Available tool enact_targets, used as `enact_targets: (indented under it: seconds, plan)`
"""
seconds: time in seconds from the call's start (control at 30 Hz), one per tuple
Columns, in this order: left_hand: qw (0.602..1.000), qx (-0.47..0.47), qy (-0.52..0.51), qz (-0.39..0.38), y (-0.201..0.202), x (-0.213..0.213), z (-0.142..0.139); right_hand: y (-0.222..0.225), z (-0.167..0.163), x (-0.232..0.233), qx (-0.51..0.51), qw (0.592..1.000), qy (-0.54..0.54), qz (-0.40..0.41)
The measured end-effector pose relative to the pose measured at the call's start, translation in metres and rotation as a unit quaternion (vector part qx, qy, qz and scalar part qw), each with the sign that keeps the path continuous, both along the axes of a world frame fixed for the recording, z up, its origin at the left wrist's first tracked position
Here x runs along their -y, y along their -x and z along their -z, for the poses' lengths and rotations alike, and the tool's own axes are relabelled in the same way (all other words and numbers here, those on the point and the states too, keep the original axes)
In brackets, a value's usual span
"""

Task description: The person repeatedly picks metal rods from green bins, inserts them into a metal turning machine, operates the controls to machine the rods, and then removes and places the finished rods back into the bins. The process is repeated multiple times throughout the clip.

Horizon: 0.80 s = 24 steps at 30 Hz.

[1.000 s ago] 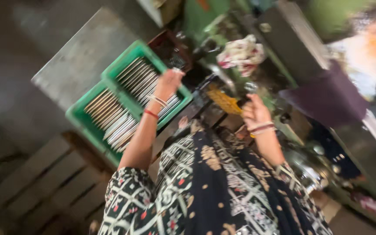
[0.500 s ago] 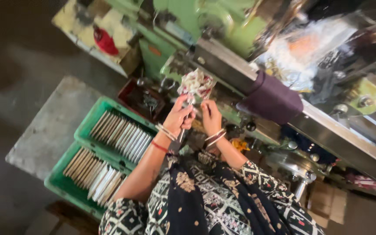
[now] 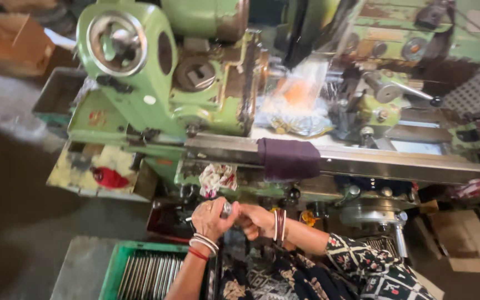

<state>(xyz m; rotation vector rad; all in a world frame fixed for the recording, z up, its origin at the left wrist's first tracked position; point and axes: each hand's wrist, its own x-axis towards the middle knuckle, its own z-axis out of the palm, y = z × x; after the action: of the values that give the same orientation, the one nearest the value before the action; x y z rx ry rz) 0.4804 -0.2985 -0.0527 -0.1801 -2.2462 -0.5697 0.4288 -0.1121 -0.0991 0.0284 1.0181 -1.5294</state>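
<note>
A short metal rod [image 3: 226, 209] is gripped in the left hand [image 3: 211, 218], fingers curled tight, just below the green lathe [image 3: 156, 83] bed's front edge; the right hand [image 3: 255, 220] is closed against it. The rod is best kept level and steadied by both hands

- There is a single view, taken from a camera worn on the person's head.
- It looks steeply down and forward over the person's own patterned sleeves, so the two hands, left hand [image 3: 211, 218] and right hand [image 3: 255, 219], sit low in the middle of the frame, close to the lens.
- Straight ahead and farther off, the green lathe [image 3: 156, 83] fills the upper half, with its long steel rail [image 3: 395, 164] crossing left to right.
- At the bottom left edge, nearly underfoot, the green crate [image 3: 140, 272] is cut off by the frame.
- The concrete floor [image 3: 12, 211] shows at the left.
</note>
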Motion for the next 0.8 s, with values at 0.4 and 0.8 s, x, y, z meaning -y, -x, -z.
enact_targets:
  seconds: [0.4,0.8]
  plan:
    - [0.984,0.065,0.025,0.164,0.017,-0.067,-0.027,0.009,0.048,-0.084,0.002,0.982,-0.088,0.167]
    - [0.968,0.194,-0.126,-0.101,0.041,-0.025,0.057,0.058,-0.044,-0.249,-0.23,0.896,-0.12,0.361]
